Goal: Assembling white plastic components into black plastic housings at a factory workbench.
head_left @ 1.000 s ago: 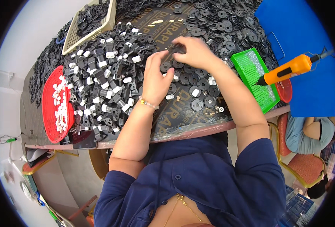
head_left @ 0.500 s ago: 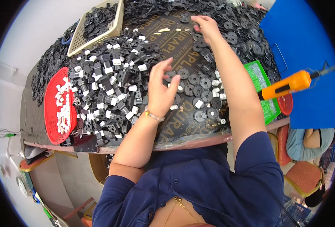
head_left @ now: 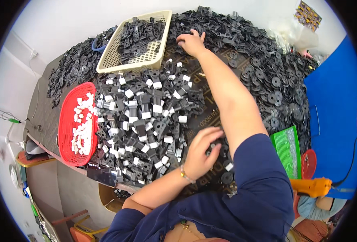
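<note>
At the front middle of the table my left hand hovers with fingers and thumb apart. Round black discs lie beside and partly under it, some carrying a small white block. My right arm stretches far forward. Its hand has spread fingers at the near edge of a heap of black plastic parts; whether a fingertip touches one I cannot make out. Left of my left hand spreads a big pile of black parts with white blocks fitted on them.
A cream basket holds more black parts. White blocks fill part of a red basket. At right are piled discs, a green tray, a red bowl, an orange power screwdriver and a blue panel.
My right hand has shifted from beside the discs leftward to the heap near the cream basket. My left hand now sits lower and farther right over the discs. The whole view has turned.
</note>
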Tool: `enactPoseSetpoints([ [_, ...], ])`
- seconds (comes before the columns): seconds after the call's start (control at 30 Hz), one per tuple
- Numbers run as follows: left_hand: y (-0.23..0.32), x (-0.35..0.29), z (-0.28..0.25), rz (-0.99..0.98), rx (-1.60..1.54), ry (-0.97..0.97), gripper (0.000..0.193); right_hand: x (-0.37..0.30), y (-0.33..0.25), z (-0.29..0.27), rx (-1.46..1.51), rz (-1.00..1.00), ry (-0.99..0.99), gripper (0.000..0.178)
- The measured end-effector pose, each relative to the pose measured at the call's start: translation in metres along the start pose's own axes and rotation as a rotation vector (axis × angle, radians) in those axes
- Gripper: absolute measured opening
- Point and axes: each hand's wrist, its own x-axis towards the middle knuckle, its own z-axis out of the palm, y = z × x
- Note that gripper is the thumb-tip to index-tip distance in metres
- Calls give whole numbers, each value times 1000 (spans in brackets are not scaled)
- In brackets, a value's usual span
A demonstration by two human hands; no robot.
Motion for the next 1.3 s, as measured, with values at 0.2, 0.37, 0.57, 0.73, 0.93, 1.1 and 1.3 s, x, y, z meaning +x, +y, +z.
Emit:
enactPoseSetpoints([
  [0.2,-3,3,-5,-79,-63,23,40,29,0,0,-69,114,-464,23],
  [0.37,2,5,2,0,-84,8,36,4,68,-5,26,4,-516,23],
  [0.57,0,-2,0,11,-47,20,33,-120,40,-61,135,-52,-534,22],
  [0.73,1,-2,5,-92,-129,10,32,-223,22,-97,142,95,-239,21],
  [0.93,-25,-4,9,-162,-127,30,45,-294,9,-121,638,285,116,22],
  [1.1,-13,-8,19,-467,-734,-136,76,-346,-44,-142,1212,388,192,23],
  [1.3,-17,-16,20,-365,-404,-188,66,-378,-77,-113,1412,301,268,18],
])
